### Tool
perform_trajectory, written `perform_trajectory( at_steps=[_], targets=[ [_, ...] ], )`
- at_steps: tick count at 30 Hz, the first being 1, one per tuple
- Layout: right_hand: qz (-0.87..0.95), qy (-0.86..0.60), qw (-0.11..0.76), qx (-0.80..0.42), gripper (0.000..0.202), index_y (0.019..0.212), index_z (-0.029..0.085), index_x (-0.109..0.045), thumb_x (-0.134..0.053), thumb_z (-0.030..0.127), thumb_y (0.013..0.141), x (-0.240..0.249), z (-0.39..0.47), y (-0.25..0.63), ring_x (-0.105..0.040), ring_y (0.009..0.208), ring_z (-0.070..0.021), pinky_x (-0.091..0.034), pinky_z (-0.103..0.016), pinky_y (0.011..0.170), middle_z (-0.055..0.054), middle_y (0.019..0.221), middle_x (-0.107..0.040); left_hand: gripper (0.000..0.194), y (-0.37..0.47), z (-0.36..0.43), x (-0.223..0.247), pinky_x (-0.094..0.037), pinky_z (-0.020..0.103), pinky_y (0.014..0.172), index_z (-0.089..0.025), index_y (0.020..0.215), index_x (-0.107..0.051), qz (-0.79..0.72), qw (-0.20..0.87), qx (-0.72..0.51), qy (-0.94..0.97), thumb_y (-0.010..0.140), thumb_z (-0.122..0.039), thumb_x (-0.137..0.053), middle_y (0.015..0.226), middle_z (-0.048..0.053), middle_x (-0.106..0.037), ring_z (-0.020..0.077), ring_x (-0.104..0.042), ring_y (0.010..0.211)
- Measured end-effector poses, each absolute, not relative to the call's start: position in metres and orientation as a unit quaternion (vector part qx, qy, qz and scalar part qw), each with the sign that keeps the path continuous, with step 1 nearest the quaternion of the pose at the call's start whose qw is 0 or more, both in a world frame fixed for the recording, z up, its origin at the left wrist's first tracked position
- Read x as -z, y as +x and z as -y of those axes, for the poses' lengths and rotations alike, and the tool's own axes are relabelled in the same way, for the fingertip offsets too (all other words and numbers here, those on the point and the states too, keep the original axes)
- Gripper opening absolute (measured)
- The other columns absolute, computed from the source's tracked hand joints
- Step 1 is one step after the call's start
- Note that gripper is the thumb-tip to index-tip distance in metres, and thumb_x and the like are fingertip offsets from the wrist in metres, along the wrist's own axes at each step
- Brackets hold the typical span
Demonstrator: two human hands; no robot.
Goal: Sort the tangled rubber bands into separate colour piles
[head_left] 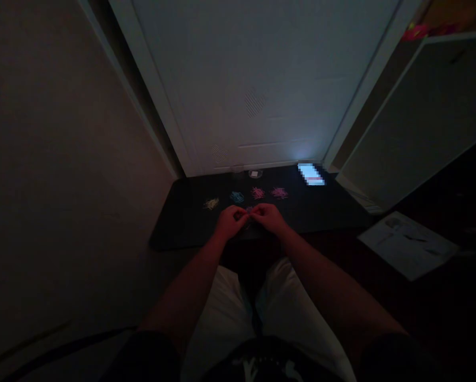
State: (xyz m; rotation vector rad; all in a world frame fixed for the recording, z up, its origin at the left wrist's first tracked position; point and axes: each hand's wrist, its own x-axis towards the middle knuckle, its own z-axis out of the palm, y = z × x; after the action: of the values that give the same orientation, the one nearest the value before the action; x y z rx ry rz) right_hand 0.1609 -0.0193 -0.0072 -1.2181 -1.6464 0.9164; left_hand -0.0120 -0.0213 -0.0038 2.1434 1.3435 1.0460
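My left hand (pixel 231 222) and my right hand (pixel 268 216) meet fingertip to fingertip over the front part of a dark table (pixel 185 225). Both are closed in a pinch. Whatever lies between the fingers is too small and dim to name. Just behind the fingertips a small purplish heap (pixel 249 209) shows, partly covered by them. Beyond the hands lie loose piles of thin strands: a yellowish pile (pixel 211 203), a blue pile (pixel 236 197), a pink pile (pixel 257 192) and a magenta pile (pixel 279 192).
A lit phone (pixel 311 174), blurred out, lies at the table's back right. Near the back edge stand a clear container (pixel 238 171) and a small round dish with a white square (pixel 255 173). A white panel (pixel 253 69) rises behind. A pale printed sheet (pixel 408 246) lies lower right.
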Motion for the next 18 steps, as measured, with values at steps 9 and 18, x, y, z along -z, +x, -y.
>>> perform_trajectory(
  at_steps=[9, 18],
  targets=[
    [0.661, -0.49, 0.435, -0.367, 0.017, 0.07, 0.014, -0.066, -0.06, 0.03, 0.068, 0.0081, 0.0193, 0.1607, -0.048, 0.054, -0.0099, -0.036, -0.022, 0.052, -0.001, 0.06, -0.061, 0.014, -0.0112, 0.0207, 0.0043, -0.045, 0.024, 0.063, -0.015, 0.08, -0.066, -0.493, 0.197, -0.371, 0.762, 0.077, -0.029, -0.061, 0.076, 0.003, -0.065, 0.0116, -0.056, 0.066],
    [0.67, -0.486, 0.429, -0.361, 0.023, 0.083, 0.014, -0.069, -0.06, 0.031, 0.07, 0.0092, 0.02, 0.1596, -0.051, 0.056, -0.0113, -0.04, -0.023, 0.054, -0.002, 0.065, -0.064, 0.016, -0.01, 0.0239, 0.0017, -0.046, 0.024, 0.065, -0.017, 0.083, -0.068, -0.484, 0.213, -0.369, 0.764, 0.078, -0.031, -0.062, 0.074, 0.003, -0.066, 0.0121, -0.057, 0.066]
  ],
)
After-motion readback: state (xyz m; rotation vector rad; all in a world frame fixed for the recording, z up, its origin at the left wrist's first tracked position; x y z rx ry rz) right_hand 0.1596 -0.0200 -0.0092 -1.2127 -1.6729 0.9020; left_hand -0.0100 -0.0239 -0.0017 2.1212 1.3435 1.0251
